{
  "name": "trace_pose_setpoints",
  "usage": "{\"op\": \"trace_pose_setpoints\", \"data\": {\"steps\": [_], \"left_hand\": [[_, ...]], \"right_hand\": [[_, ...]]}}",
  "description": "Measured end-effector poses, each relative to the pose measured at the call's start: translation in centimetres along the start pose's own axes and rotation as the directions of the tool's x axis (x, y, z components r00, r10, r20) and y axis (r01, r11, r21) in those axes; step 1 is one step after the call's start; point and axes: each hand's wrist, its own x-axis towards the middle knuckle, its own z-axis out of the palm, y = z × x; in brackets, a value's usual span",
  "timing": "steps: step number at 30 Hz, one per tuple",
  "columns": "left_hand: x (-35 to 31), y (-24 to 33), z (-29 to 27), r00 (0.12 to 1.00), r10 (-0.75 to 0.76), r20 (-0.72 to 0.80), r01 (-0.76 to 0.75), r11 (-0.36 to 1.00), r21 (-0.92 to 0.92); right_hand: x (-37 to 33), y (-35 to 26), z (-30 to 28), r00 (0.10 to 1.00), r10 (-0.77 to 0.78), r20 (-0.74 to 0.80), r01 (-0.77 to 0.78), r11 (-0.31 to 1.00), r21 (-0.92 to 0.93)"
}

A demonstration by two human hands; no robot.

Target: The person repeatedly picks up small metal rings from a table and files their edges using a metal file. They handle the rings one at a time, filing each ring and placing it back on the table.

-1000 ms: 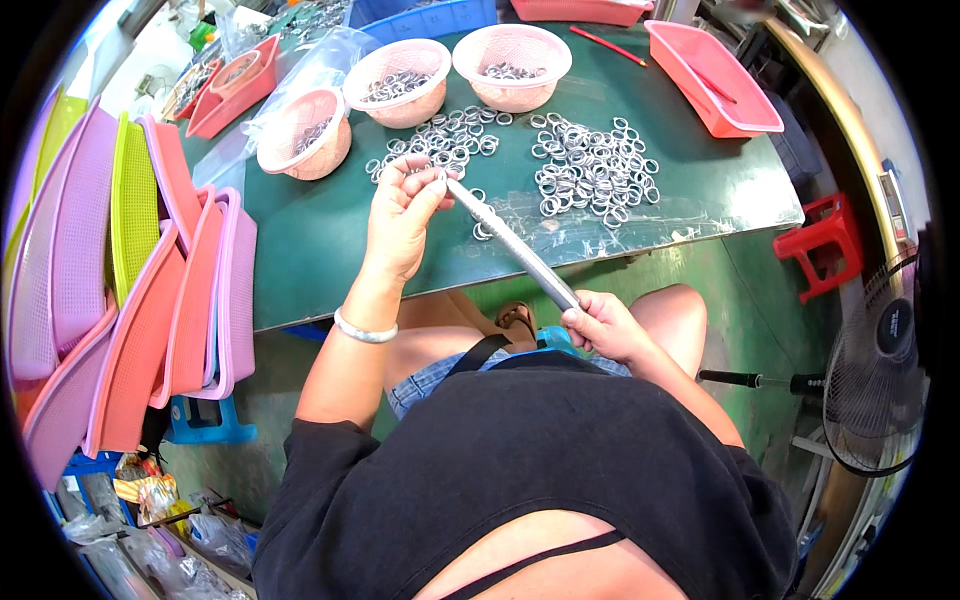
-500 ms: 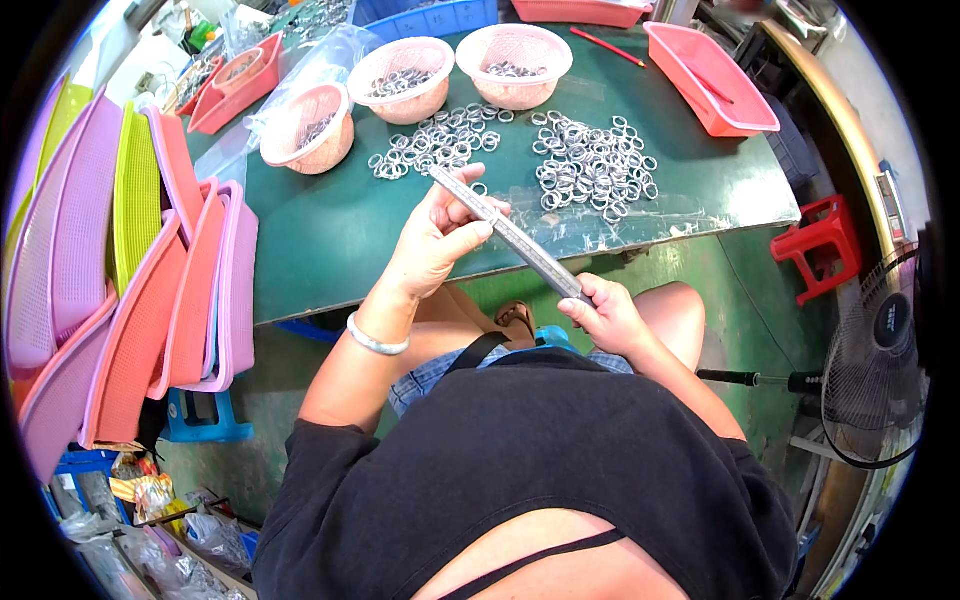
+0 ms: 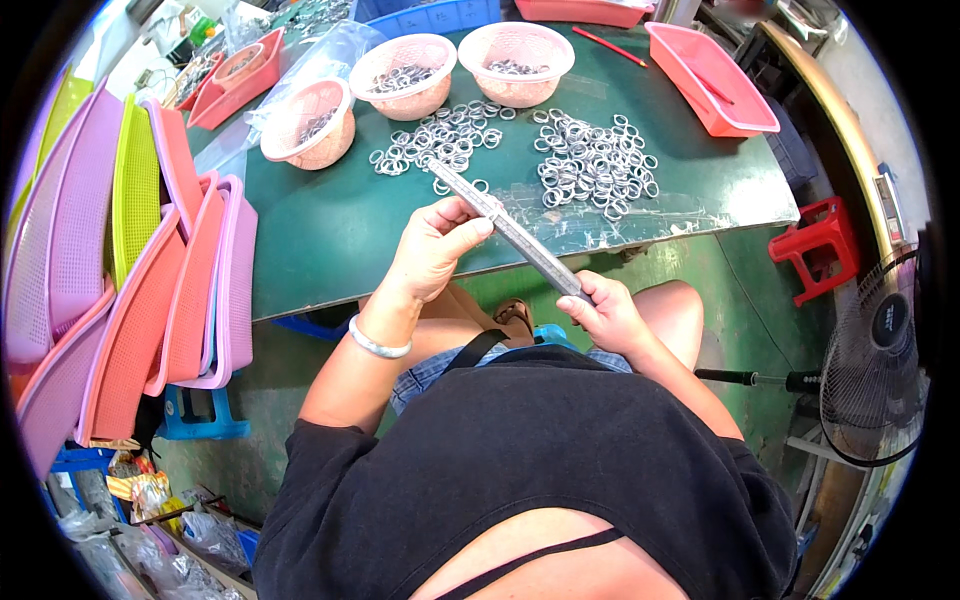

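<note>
A long grey tapered ring mandrel [image 3: 537, 253] slants across in front of me, its thin end up toward the table and its thick end low at right. My right hand [image 3: 606, 317] is closed around the thick end. Farther up, my left hand [image 3: 440, 242] pinches the mandrel between thumb and curled fingers; whether a ring sits under those fingertips I cannot make out. Beyond the thin tip lies a loose pile of silvery rings [image 3: 445, 135] on the green table [image 3: 330, 235]. A denser ring pile [image 3: 595, 165] lies to its right.
Three pink baskets holding small metal parts stand behind the piles, among them the middle basket [image 3: 403, 105]. A pink tray [image 3: 715, 90] is at far right, near a red pencil-like stick [image 3: 610, 46]. Stacked colourful baskets [image 3: 150, 250] crowd the left; a fan [image 3: 875, 370] stands right.
The fingers of my left hand, stretched out beneath the mandrel before, are now curled in. My right hand keeps its grip, and the mandrel has hardly moved.
</note>
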Motion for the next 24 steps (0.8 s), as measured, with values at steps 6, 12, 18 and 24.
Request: {"op": "trace_pose_setpoints", "data": {"steps": [6, 12, 18, 24], "left_hand": [[1.0, 0.6, 0.7, 0.976, 0.160, -0.147, -0.167, 0.985, -0.037], [8.5, 6.6, -4.6, 0.803, 0.443, -0.399, -0.302, 0.879, 0.368], [10.3, 6.2, -6.7, 0.810, 0.563, -0.163, -0.045, 0.337, 0.940], [6.7, 2.0, -3.7, 0.880, 0.139, 0.454, -0.464, 0.048, 0.885]], "right_hand": [[0.1, -0.5, -0.2, 1.000, 0.002, 0.013, -0.003, 0.998, 0.064], [-0.7, 0.7, -1.0, 0.992, 0.115, 0.050, -0.124, 0.948, 0.293], [-0.7, 1.0, -1.4, 0.993, 0.111, -0.037, -0.089, 0.922, 0.376], [-0.7, 1.9, -1.6, 0.991, 0.131, -0.021, -0.114, 0.919, 0.378]]}}
